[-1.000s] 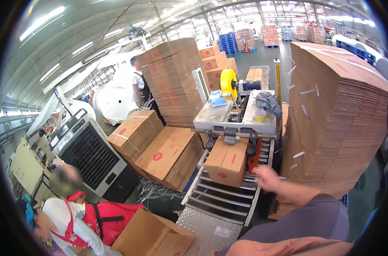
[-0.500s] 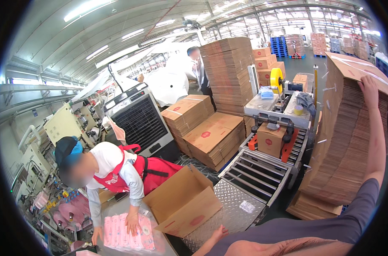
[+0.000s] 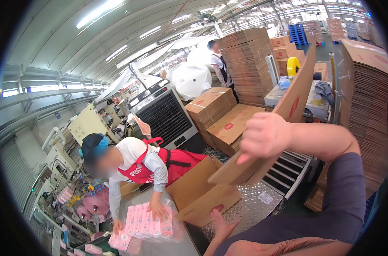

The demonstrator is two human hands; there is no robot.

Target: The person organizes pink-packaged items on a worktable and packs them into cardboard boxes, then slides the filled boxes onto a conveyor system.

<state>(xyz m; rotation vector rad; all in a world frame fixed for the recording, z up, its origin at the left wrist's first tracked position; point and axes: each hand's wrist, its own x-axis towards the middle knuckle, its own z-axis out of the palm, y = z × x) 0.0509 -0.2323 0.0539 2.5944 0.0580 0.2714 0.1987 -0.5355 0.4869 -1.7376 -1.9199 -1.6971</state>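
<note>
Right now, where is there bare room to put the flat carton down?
Free: the diamond metal plate between the open box and the roller conveyor, apart from one small label. The right hand holds the flat carton above it; the left hand touches the box. Crowded: the table with pink packs.

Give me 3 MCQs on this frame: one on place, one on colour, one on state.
1. Where is the flat carton blank that the right hand grips?
A. above the open carton
B. under the table
C. on the fan unit

2. What colour is the co-worker's apron?
A. blue
B. red
C. green

3. How is the open carton that the left hand touches?
A. taped shut
B. crushed flat
C. erected, top open

A: the blank slants up over the open carton.
B: the apron and its straps are red over a white shirt.
C: the walls stand and the inside shows.
</note>
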